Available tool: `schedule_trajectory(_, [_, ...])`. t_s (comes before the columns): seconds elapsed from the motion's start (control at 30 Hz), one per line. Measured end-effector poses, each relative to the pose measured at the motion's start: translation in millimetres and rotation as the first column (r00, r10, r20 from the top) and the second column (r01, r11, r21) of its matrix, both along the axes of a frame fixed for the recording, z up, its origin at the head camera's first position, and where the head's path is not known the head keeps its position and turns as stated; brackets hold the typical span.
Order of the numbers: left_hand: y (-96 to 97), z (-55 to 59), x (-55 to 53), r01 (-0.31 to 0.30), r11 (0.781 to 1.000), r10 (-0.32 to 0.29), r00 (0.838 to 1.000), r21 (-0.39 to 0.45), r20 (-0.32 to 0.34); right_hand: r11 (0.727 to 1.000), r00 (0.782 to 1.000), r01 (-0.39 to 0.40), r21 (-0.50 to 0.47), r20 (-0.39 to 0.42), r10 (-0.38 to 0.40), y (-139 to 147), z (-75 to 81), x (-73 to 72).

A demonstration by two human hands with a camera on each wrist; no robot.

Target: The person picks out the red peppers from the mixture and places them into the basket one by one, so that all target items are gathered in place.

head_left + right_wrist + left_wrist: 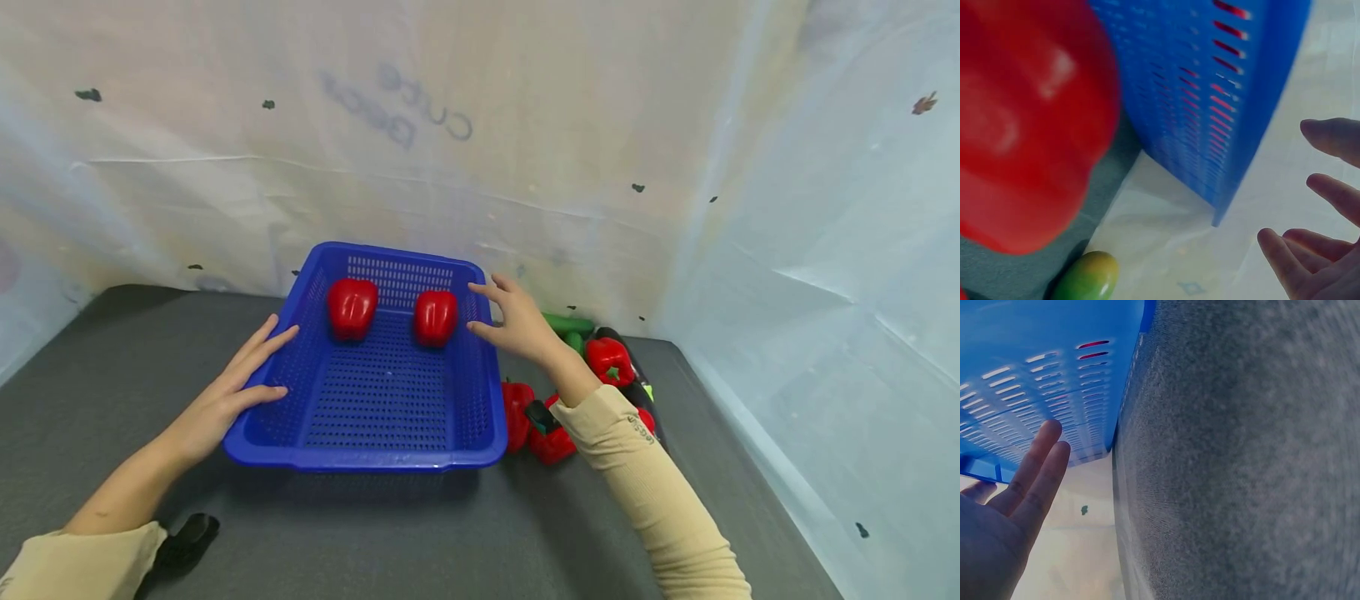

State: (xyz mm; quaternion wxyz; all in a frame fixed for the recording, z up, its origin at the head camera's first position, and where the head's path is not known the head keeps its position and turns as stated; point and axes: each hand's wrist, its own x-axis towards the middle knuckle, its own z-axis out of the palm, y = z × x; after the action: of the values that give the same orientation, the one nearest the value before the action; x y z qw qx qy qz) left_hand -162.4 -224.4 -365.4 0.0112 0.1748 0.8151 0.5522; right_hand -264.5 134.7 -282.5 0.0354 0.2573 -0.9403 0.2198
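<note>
A blue plastic basket (pixel 375 392) with slotted walls stands on the dark table. Inside it, toward the far side, are two red bell peppers, one on the left (pixel 352 308) and one on the right (pixel 435 318). My left hand (pixel 225 400) lies along the basket's left side with its fingers extended; in the left wrist view two fingertips (pixel 1054 431) reach the slotted wall. Over the far right corner, my right hand (pixel 517 321) hovers with spread fingers, holding nothing. The right wrist view shows those fingers (pixel 1282 256) apart from the basket wall.
Right of the basket lie more red bell peppers (pixel 609 360), green cucumbers (pixel 567 325) and a dark, long vegetable (pixel 637 367), partly hidden by the right forearm. A pale plastic sheet (pixel 525 167) hangs behind the table.
</note>
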Motion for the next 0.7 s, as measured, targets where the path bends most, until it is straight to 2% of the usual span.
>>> schedule_trajectory(0.23, [-0.9,-0.4,-0.5,0.001,1.0,-0.001,1.0,-0.008,0.015,1.0,1.0,0.006,-0.009,0.007,-0.006,7.9,-5.9,3.8])
schedule_trajectory(0.4, [-1.8,0.2,0.2,-0.004,1.0,0.004,1.0,-0.02,0.018,1.0,1.0,-0.02,-0.015,-0.006,0.02,13.3,-10.5,6.5])
schedule_trajectory(0.7, [-0.4,0.6,0.3,-0.006,1.0,0.007,1.0,-0.026,0.026,0.999,1.0,-0.031,-0.032,-0.004,0.031,26.7,-15.5,22.4])
